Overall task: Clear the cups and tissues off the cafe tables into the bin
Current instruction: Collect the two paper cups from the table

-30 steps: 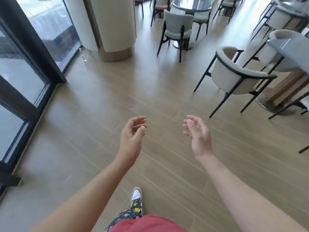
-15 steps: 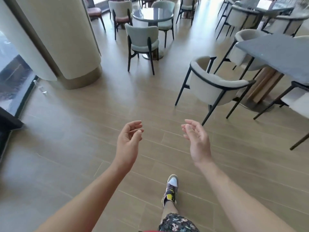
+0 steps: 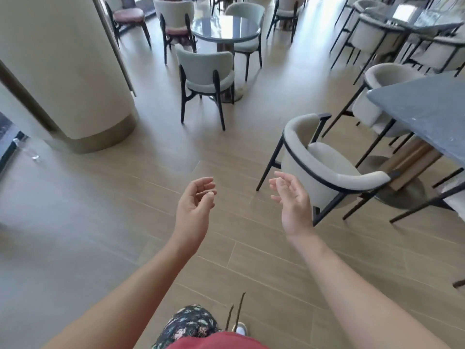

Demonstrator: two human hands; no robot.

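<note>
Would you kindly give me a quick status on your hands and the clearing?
Left hand open, empty; right hand open, empty. No cups, tissues or bin clearly in sight. White armchair stands before the grey table at right.

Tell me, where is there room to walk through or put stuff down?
The widest bare floor lies between the pillar and the white armchair. The round table looks bare, and so does the near corner of the grey table. Chairs crowd the right side and the back.
</note>
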